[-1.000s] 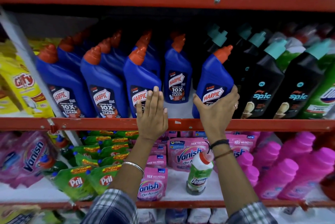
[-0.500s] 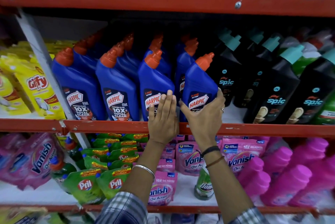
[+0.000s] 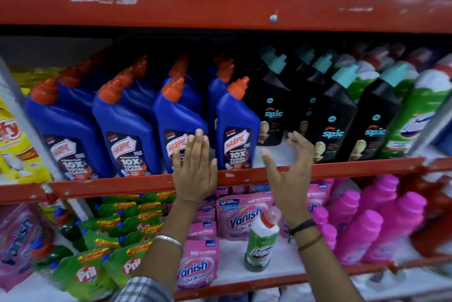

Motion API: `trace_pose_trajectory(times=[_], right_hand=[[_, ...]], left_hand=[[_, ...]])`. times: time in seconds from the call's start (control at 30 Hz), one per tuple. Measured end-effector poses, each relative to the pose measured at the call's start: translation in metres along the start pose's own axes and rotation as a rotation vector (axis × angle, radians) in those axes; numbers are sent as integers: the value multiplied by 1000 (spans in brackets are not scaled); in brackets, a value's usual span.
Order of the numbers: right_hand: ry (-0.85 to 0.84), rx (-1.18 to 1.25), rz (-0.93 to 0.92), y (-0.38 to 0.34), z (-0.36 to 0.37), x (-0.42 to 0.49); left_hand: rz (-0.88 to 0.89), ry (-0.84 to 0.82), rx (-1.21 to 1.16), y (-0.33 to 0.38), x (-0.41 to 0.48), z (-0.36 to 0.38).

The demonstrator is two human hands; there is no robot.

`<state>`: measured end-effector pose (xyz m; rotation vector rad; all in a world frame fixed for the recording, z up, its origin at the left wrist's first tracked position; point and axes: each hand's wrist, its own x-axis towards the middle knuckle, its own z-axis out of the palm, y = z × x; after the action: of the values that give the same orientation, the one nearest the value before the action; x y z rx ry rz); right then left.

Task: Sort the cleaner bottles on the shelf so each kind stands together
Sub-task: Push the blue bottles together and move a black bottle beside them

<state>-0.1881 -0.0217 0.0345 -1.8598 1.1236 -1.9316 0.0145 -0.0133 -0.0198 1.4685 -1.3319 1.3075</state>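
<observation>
L hand (image 3: 195,169) lies flat w/ fingers together against the label of a blue Harpic bottle (image 3: 179,125) at the red shelf rail (image 3: 122,185), holding nothing. R hand (image 3: 289,169) is empty, fingers spread & curled, just right of the end Harpic (image 3: 236,128), not touching it. That one stands upright at the rail, last in the blue front row, w/ black Spic bottles (image 3: 335,120) beside it on the right.

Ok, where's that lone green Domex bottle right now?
The Domex bottle stands on the lower shelf, under the right hand, between Vanish pouches and pink bottles.
</observation>
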Motion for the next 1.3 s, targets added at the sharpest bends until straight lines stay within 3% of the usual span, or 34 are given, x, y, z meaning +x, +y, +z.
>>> trace_pose_trajectory(times=[0.23,0.5,0.8,1.3], right_hand=[[305,-224,79,77,-98,67],[124,-299,157,109,-118,110],[165,-426,174,111,-119,119],[437,-137,92,40,-144,83]], left_hand=[[19,39,-1,1,0,3],[12,65,21,4,0,5],[12,78,32,3,-2,9],[0,70,5,4,-1,8]])
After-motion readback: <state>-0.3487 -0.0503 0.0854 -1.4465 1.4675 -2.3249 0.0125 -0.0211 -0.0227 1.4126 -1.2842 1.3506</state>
